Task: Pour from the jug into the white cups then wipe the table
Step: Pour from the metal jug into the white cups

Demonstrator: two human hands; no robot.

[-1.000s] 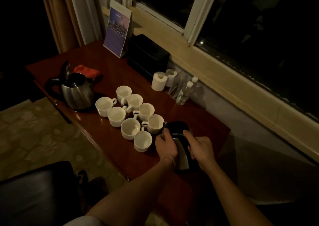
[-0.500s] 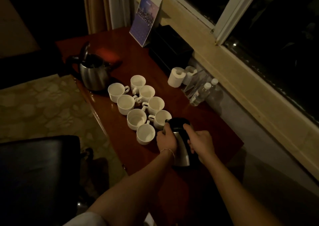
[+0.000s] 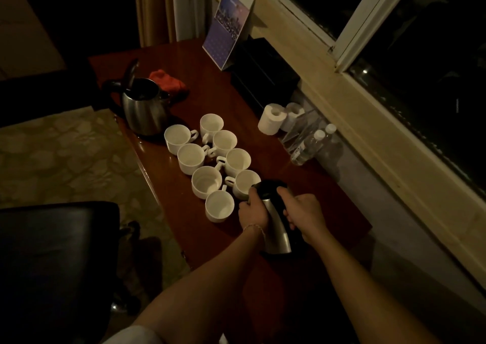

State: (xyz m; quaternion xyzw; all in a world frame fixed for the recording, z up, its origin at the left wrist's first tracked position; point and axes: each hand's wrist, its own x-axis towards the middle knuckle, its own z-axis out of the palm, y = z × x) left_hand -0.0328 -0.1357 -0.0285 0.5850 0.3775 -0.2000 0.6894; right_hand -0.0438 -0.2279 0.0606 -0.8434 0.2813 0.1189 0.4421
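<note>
A: If we tip the jug (image 3: pixel 276 228) from here, the spill risk is high. It stands at the near end of the table (image 3: pixel 210 80), touching or just beside the nearest white cups (image 3: pixel 220 207), and they sit packed in two tight rows.

B: Agreed. The spout could clip a rim or knock the closest cup (image 3: pixel 246 184). Dim light too, so we'd judge the fill level badly.

A: Hands? Our left hand (image 3: pixel 252 212) wraps the steel body, fingers curled round it.

B: Our right hand (image 3: pixel 302 213) grips the dark handle side, fingers closed on it. Both forearms reach in from below, wrists about level.

A: The jug looks roughly upright, base near the table; lifted or resting, can't tell.

B: The red cloth (image 3: pixel 168 82) for wiping lies far off behind the kettle (image 3: pixel 144 107), a long reach across open cups.
</note>
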